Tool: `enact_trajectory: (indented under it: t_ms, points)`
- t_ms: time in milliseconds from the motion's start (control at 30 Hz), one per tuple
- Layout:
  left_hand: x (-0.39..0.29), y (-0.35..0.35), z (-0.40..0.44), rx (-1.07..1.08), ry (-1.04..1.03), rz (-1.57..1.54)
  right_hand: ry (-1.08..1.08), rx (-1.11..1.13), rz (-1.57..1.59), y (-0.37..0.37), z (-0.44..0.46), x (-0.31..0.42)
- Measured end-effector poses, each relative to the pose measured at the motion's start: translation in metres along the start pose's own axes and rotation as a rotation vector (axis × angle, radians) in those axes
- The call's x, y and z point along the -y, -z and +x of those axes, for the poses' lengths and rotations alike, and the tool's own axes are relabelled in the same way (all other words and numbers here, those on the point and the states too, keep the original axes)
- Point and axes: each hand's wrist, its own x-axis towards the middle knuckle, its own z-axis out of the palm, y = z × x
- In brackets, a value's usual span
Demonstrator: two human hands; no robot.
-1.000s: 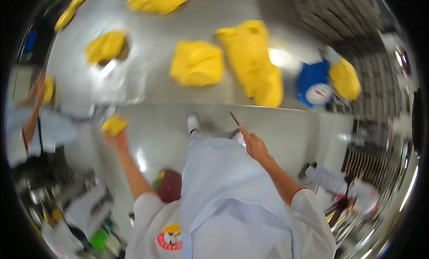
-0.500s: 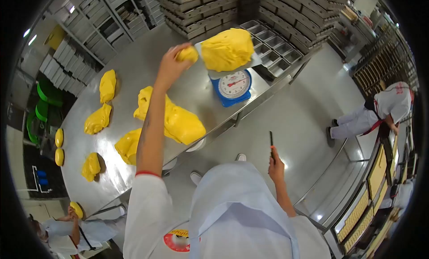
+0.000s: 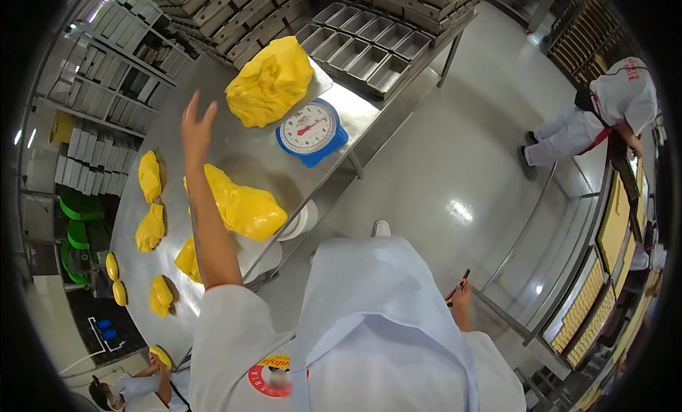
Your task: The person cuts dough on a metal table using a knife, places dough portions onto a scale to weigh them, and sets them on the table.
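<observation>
My left hand is over the metal table, fingers apart and nothing in them. To its right, a large mound of yellow dough rests on the pan of a blue dial scale. Below the hand, a big dough mass lies on the table, partly covered by my forearm. Low at my right side, my right hand is closed around a slim knife with a dark blade and some orange on it; much of the knife is hidden.
Several smaller dough pieces lie at the table's left. Loaf pans and stacked pans stand at the back. One co-worker holds dough at lower left; another person bends over trays at right.
The dough piece in my left hand is gone from it, and the fingers have opened. My right hand has dropped lower with the knife. The view has turned, shifting the scale leftward.
</observation>
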Motion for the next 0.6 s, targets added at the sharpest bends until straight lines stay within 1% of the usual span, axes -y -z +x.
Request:
enact_trajectory:
  t_ms: [33, 67, 100, 133, 167, 233, 300, 333, 433, 500, 600]
  points:
    - [0.035, 0.002, -0.019, -0.027, 0.098, 0.0, -0.04, -0.001, -0.004, 0.001, 0.001, -0.011]
    - [0.071, 0.003, -0.039, 0.043, 0.242, 0.114, -0.11, 0.018, -0.017, -0.004, -0.004, -0.008]
    - [0.149, -0.015, -0.066, 0.002, 0.31, -0.009, -0.178, 0.038, -0.032, -0.013, -0.013, -0.002]
    - [0.129, -0.022, -0.104, 0.046, 0.343, 0.171, -0.192, 0.083, -0.052, -0.021, -0.011, 0.006]
    - [0.139, -0.04, -0.135, 0.105, 0.313, 0.267, -0.204, 0.129, -0.073, -0.029, -0.009, 0.013]
    - [0.152, -0.072, -0.193, 0.211, 0.261, 0.352, -0.127, 0.273, -0.124, -0.049, 0.002, 0.022]
    - [0.097, -0.078, -0.22, 0.323, 0.133, 0.662, -0.03, 0.359, -0.178, -0.07, 0.026, 0.043]
    - [0.079, -0.078, -0.225, 0.38, 0.063, 0.811, -0.002, 0.358, -0.152, -0.081, 0.035, 0.059]
    - [0.109, -0.079, -0.224, 0.397, 0.113, 0.741, 0.07, 0.403, -0.09, -0.105, 0.046, 0.127]
    - [0.109, -0.073, -0.224, 0.423, 0.093, 0.72, 0.098, 0.415, -0.043, -0.113, 0.046, 0.164]
    - [0.106, -0.072, -0.225, 0.425, 0.075, 0.715, 0.09, 0.402, 0.001, -0.115, 0.045, 0.179]
